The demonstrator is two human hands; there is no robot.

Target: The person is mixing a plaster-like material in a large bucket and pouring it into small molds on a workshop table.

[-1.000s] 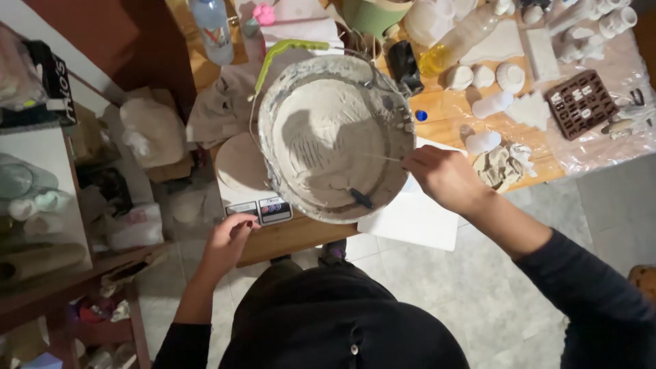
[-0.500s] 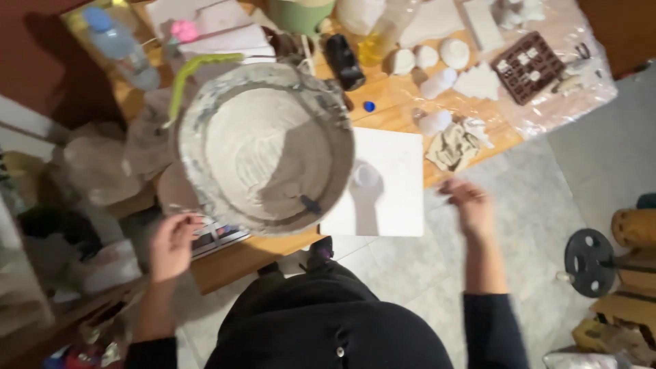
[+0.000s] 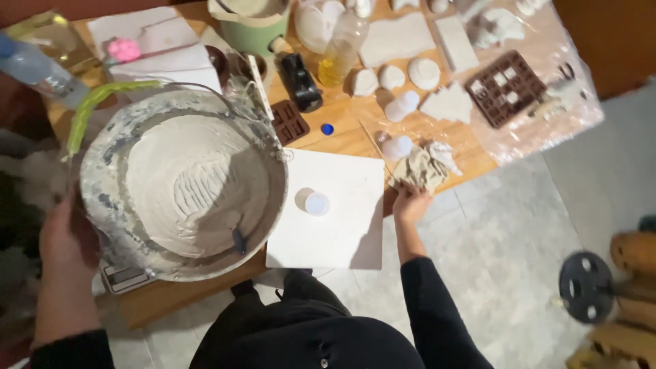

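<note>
- Head view: we see our left hand (image 3: 65,236) pressed flat against the outer left wall of the big plaster-caked bucket (image 3: 109,198); fingers spread on the rim side, nothing pinched.
- The bucket sits at the left end of the wooden table (image 3: 342,140), on top of a small scale (image 3: 123,277) whose display pokes out beneath it. It holds pale grey-white mix (image 3: 184,184) with ridged stir marks, and a dark tool tip (image 3: 239,240) sticks out of the mix near the front edge.
- A green handle (image 3: 102,102) arcs over the bucket's upper left rim.
- Our right hand (image 3: 412,203) is at the table's front edge, fingers closed on the lower end of a crumpled beige rag (image 3: 418,167); grip looks loose, exact pinch we cannot tell.
- A white square board (image 3: 342,225) lies between bucket and rag, just beside both, with a small round white cap (image 3: 317,203) on it.
- Behind: a brown grid mould (image 3: 504,87), a smaller brown mould (image 3: 288,121), white plaster casts (image 3: 408,74), a bottle of yellow liquid (image 3: 340,51), a green pot (image 3: 253,31), a blue cap (image 3: 327,128).
- On the floor to the right, a black weight plate (image 3: 585,287).
</note>
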